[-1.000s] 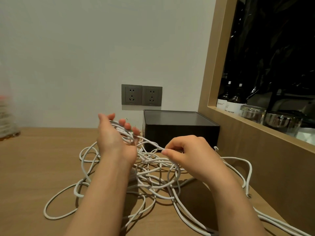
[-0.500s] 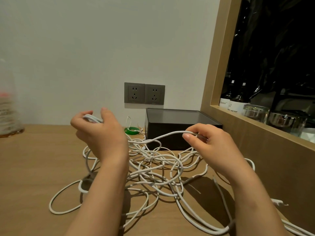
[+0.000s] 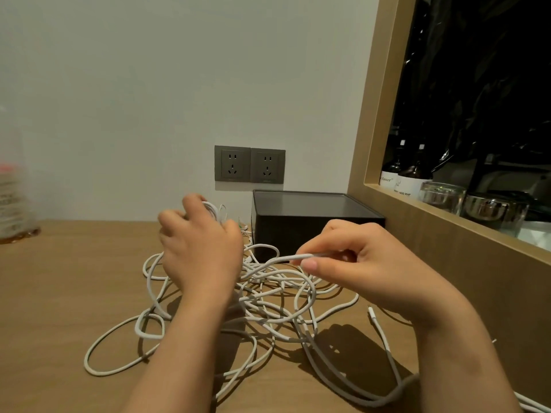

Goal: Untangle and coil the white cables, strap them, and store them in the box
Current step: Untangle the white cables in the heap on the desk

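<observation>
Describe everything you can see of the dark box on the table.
The box is dark, nearly black, low and rectangular, with a smooth flat top that looks like a closed lid. It sits upright on the wooden table against the wall, under the sockets. White cables lie by its front; touching cannot be told.

White wall [image 3: 149,84], wooden table [image 3: 59,293]

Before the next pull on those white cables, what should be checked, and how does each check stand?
1. Right hand pinches one strand: ok.
2. Left hand holds gathered loops: ok.
3. Cables untangled: not ok, a knotted heap lies on the table.
4. Loose plug free of the heap: ok, it lies apart.
5. Box open for storing: cannot tell.
6. Strap at hand: cannot tell, none clearly seen.
</observation>
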Available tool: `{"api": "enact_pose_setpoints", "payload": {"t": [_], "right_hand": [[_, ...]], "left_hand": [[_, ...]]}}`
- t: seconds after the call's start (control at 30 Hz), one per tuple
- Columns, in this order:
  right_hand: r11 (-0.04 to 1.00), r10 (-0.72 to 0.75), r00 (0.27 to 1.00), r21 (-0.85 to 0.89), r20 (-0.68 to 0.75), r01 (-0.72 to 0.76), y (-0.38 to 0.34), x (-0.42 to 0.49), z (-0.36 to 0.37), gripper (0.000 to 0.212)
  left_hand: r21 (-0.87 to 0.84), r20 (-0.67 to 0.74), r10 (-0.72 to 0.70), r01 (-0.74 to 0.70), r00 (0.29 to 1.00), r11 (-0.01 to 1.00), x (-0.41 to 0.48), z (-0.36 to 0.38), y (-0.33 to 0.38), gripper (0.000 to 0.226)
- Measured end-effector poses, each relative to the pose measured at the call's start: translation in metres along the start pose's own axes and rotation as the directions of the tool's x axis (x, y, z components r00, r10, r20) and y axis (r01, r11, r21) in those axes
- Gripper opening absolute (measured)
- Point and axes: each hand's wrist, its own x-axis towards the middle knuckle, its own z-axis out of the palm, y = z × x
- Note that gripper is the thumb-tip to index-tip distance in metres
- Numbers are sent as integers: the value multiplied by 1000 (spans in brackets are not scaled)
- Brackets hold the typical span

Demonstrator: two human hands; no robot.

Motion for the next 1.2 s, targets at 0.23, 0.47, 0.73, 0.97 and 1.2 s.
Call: {"api": "enact_pose_setpoints", "payload": {"t": [0.23,0.47,0.73,0.97,1.2], "right_hand": [[999,-49,938,-14,-344,47,11,5,3,18],[996,-72,861,-81,-504,36,22,9,6,14],[993,-66,759,-117,-648,-14,26,9,6,15],[980,10,694,-129,-720,-149,30,6,4,20],[984,94,721,-47,-687,-172,36,5,1,10]], "left_hand": [[80,330,196,-234,923,969,0,10,5,42],[-7,498,353,-404,792,915,-3,14,4,48],[-162,586,398,-379,706,911,-8,5,10,74],[-178,736,435,-472,518,863,-9,7,14,71],[-515,684,553,-223,475,828,-10,2,12,26]]}}
